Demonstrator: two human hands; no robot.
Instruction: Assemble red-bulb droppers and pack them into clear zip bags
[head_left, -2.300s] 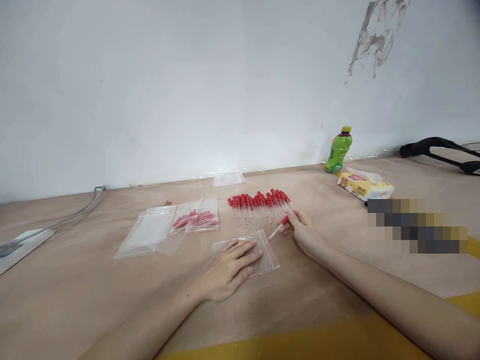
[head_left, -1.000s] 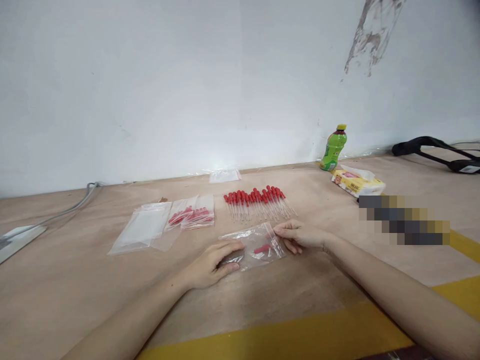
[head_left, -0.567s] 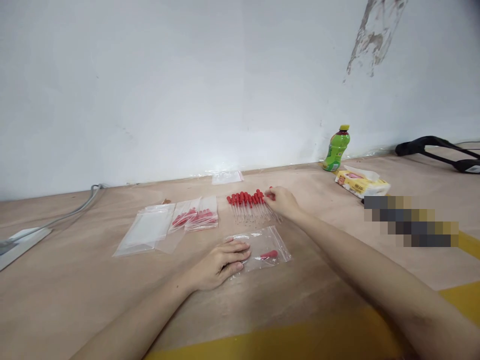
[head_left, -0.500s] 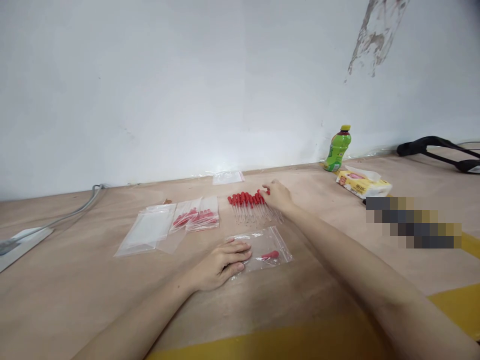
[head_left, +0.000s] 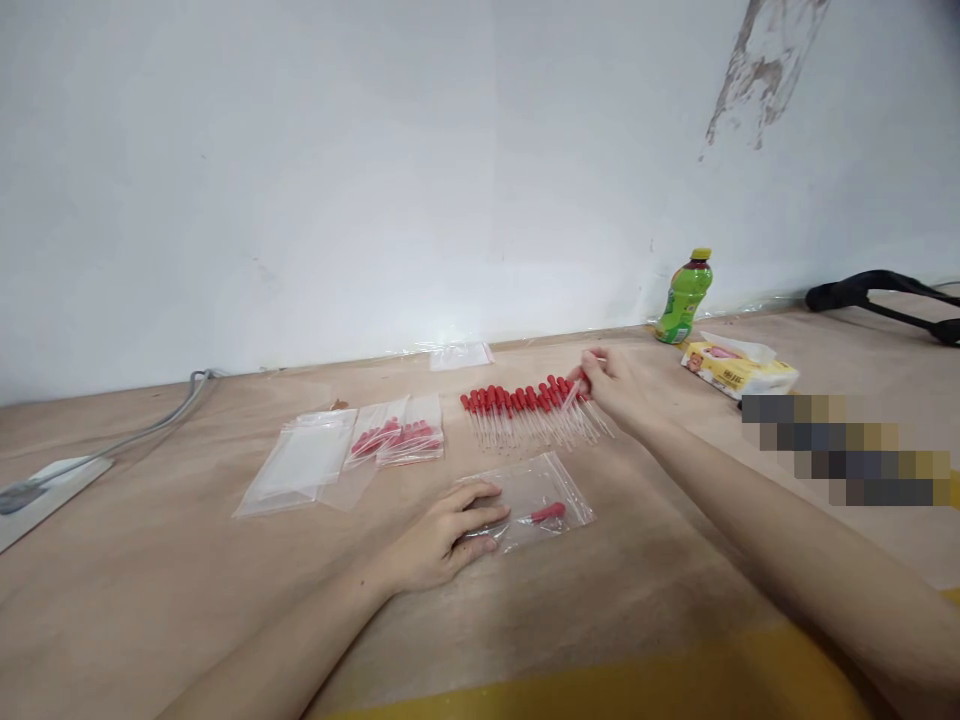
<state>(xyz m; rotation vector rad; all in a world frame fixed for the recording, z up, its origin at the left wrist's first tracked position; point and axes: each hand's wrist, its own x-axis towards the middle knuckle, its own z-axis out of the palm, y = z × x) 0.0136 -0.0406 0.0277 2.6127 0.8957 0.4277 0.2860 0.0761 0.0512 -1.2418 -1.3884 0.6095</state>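
My left hand (head_left: pixel 454 535) lies with fingers apart on the left part of a clear zip bag (head_left: pixel 517 490). Inside that bag is a red dropper bulb (head_left: pixel 548 512). At the right end of a row of droppers (head_left: pixel 491 398), with red bulbs and thin clear tubes, my right hand (head_left: pixel 609 385) is closed in a pinch. Between its fingers is a dropper (head_left: pixel 573 394), its clear tube slanting down over the row and its bulb mostly hidden by the fingers.
Left of the row lie zip bags holding red-bulbed droppers (head_left: pixel 411 440) and a stack of flat clear bags (head_left: pixel 300 465). Another flat bag (head_left: pixel 459 356) lies by the wall. At right are a green bottle (head_left: pixel 684 300), a tissue pack (head_left: pixel 735 368) and a black frame (head_left: pixel 877 290).
My right hand has shifted right along the row, and a dropper now shows in its pinch. More droppers are uncovered at the row's right end. The left hand stays on the bag.
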